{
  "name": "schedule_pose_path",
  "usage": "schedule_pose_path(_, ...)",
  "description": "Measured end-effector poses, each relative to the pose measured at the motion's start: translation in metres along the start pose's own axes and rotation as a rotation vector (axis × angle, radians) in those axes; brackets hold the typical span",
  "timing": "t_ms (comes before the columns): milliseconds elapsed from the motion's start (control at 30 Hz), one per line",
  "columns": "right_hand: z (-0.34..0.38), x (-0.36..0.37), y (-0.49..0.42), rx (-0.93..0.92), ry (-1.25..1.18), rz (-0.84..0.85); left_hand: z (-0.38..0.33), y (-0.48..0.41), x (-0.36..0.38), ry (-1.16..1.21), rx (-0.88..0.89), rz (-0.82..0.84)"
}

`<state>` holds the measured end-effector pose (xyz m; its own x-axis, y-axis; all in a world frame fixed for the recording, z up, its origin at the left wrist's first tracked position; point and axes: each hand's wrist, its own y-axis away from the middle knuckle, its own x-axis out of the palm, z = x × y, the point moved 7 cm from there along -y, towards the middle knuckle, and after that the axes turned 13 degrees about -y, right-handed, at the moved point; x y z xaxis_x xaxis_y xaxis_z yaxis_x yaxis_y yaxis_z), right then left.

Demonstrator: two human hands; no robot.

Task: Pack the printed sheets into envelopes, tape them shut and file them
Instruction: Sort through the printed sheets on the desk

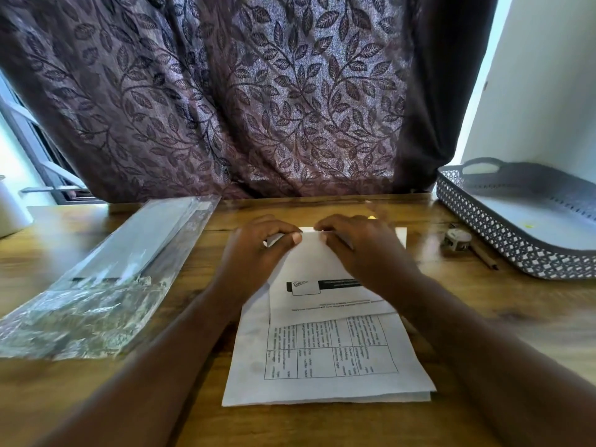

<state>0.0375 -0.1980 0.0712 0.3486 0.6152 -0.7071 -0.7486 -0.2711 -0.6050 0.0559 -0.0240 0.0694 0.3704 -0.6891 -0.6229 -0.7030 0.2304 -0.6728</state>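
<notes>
Nearest on the brown wooden table (96, 398), pretty much dead centre, there's a white printed sheet (322, 359) lying flat with a black-lined grid of text on it. Another white edge peeks out under its near side. Over its far half lies a smaller white top sheet (325, 269) with a black header bar, slightly skewed.

Both hands are at the far edge of that top sheet. The left hand (258, 246) has its fingers curled, with the thumb pinching the paper edge. The right hand (358, 250) is curled over the same edge, its fingertips nearly meeting the left ones, so both have hold of the paper. A white corner (401, 235) sticks out past the right hand; can't tell what it belongs to.

To the left is a crinkly clear plastic packet of white envelopes (113, 269). On the right there's a small white tape roll (456, 240) and a brown pencil-like stick (483, 257), just beside a grey lattice plastic basket (503, 233). At the far side hangs a purple leaf-pattern curtain (225, 91).
</notes>
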Motion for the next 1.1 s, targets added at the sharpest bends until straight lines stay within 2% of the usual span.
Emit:
schedule_pose_path(233,0.009,-0.002,-0.003,-0.006,0.078,0.044,0.004,-0.001,0.001,0.023,0.057,0.032)
schedule_pose_path(400,-0.03,-0.02,0.001,0.154,-0.043,0.041,0.029,0.001,-0.006,0.084,-0.102,0.052)
schedule_pose_path(700,-0.077,-0.025,0.006,0.401,-0.261,0.09,0.041,-0.002,-0.009,0.052,-0.108,0.05)
schedule_pose_path(867,-0.083,-0.028,0.009,0.475,-0.448,-0.025,0.047,-0.002,-0.01,-0.04,-0.186,0.024)
schedule_pose_path(933,-0.075,-0.029,0.008,0.459,-0.538,-0.054,0.042,-0.002,-0.013,-0.195,-0.163,0.003)
schedule_pose_path(1000,-0.058,-0.028,0.002,0.367,-0.565,-0.045,0.026,-0.002,-0.013,-0.382,-0.058,-0.021)
schedule_pose_path(1100,-0.032,-0.02,-0.002,0.236,-0.545,-0.007,-0.003,0.0,-0.002,-0.422,0.082,0.045)
